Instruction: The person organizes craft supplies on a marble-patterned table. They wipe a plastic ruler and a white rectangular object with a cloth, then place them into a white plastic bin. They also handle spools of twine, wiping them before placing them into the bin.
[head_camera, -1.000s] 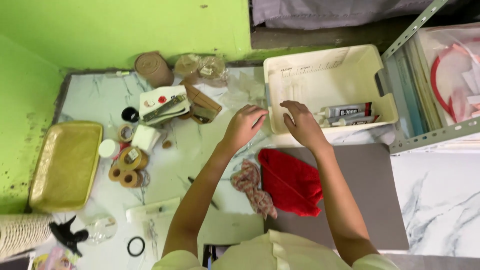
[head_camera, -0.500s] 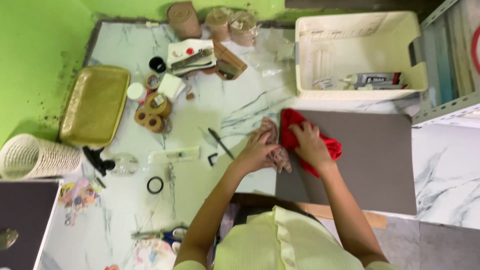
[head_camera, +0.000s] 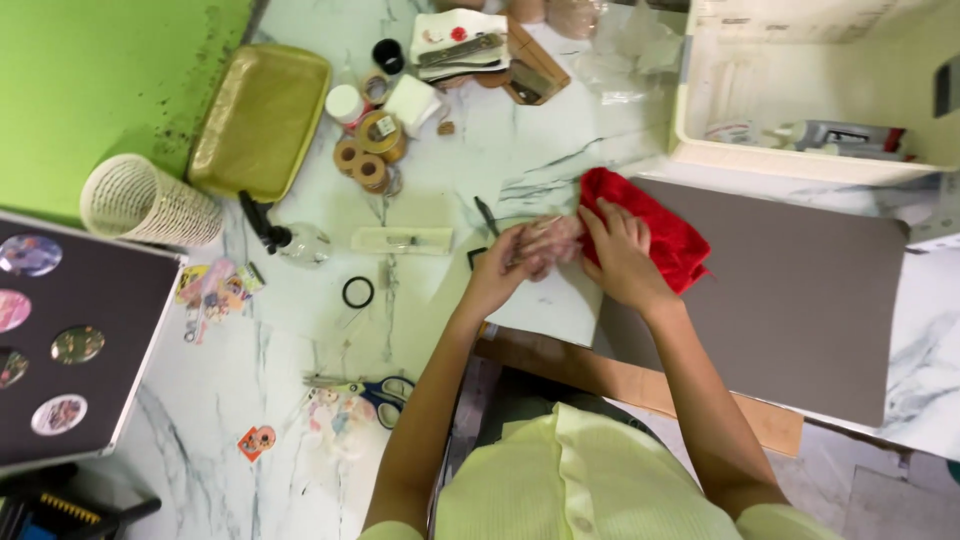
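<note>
Both hands mid-frame: left hand (head_camera: 510, 268) pinching pinkish fabric bundle (head_camera: 548, 240), right hand (head_camera: 618, 252) flat on red cloth (head_camera: 660, 232) at grey board (head_camera: 800, 300) edge. Risk imo: bundle slips loose, unravels; elbow could knock scissors (head_camera: 375, 390) at lower left.

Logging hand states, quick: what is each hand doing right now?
Left hand: closed on the pinkish cloth.
Right hand: fingers spread flat on the red cloth, also touching the pinkish cloth.
</note>
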